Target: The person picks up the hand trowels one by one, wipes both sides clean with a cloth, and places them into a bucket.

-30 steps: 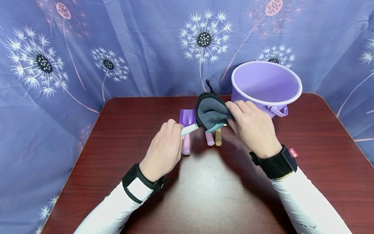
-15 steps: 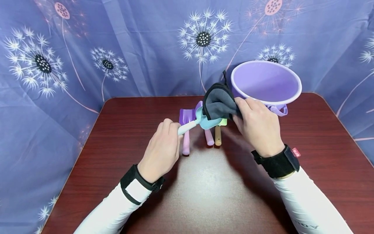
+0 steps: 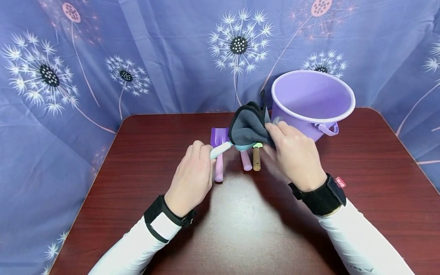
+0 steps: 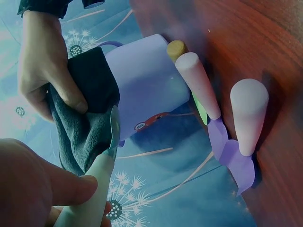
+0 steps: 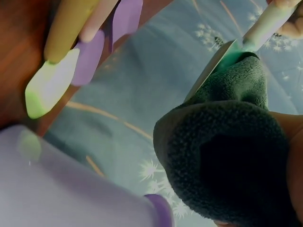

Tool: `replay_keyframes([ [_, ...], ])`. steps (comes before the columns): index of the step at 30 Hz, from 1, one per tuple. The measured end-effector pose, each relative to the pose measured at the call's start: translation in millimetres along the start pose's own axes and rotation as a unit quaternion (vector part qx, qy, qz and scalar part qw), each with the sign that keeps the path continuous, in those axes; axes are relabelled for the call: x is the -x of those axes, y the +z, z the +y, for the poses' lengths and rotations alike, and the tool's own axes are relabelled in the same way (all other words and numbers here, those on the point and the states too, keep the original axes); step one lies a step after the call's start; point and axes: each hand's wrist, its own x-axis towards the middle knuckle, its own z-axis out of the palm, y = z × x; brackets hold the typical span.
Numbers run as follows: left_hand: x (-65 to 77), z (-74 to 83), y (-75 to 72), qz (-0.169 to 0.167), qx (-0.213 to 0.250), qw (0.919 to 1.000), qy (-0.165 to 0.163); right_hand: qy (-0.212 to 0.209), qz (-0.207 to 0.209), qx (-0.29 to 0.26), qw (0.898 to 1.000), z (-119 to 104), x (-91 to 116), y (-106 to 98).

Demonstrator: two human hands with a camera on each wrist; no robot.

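My left hand (image 3: 192, 177) grips the pale handle of a light-blue toy shovel (image 3: 221, 150), raised above the table. A dark grey cloth (image 3: 248, 124) with black edging is held in my right hand (image 3: 298, 154), pinched between thumb and fingers. The cloth lies over the shovel's scoop and hides most of it; in the right wrist view the scoop's edge (image 5: 213, 66) shows beside the fabric. Beneath lie a purple shovel (image 3: 219, 168) with a pink handle, a second pink-handled one (image 3: 245, 161), and a green one with a tan handle (image 3: 256, 158).
A purple bucket (image 3: 313, 114) with a white rim and a side handle stands at the back right of the dark red wooden table (image 3: 154, 133). Behind the table hangs a blue curtain (image 3: 178, 57) with dandelion prints.
The cloth in my right hand slid right, baring part of the light-blue scoop, then came back left over it. The left hand has kept its grip on the handle, nearly still.
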Motion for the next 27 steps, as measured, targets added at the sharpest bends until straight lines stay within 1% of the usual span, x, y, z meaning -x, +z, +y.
replay_keyframes([
  [4, -0.2, 0.6, 0.4, 0.001, -0.005, 1.0000, -0.002, -0.006, -0.009, -0.024, 1.000, -5, 1, 1],
  [9, -0.6, 2.1, -1.3, -0.008, -0.007, 0.9999, -0.013, -0.015, -0.025, -0.059, 0.998, -10, 1, 3],
  [13, -0.6, 2.6, -1.6, -0.012, -0.007, 0.9998, -0.017, -0.021, -0.037, -0.095, 0.995, -14, 1, 5],
  [16, -0.5, 2.8, -1.4, -0.015, -0.003, 0.9997, -0.020, -0.022, -0.044, -0.130, 0.990, -17, 2, 6],
  [19, -0.5, 3.7, -1.9, -0.020, -0.001, 0.9995, -0.023, -0.017, -0.053, -0.170, 0.984, -20, 2, 6],
  [22, -0.3, 4.4, -2.6, -0.023, -0.004, 0.9995, -0.022, -0.006, -0.062, -0.214, 0.975, -21, 1, 5],
  [25, 0.0, 4.6, -2.9, -0.021, 0.000, 0.9996, -0.020, 0.012, -0.073, -0.263, 0.962, -21, -1, 4],
  [27, 0.0, 4.3, -2.9, -0.020, 0.006, 0.9996, -0.021, 0.032, -0.079, -0.296, 0.952, -21, -2, 3],
])
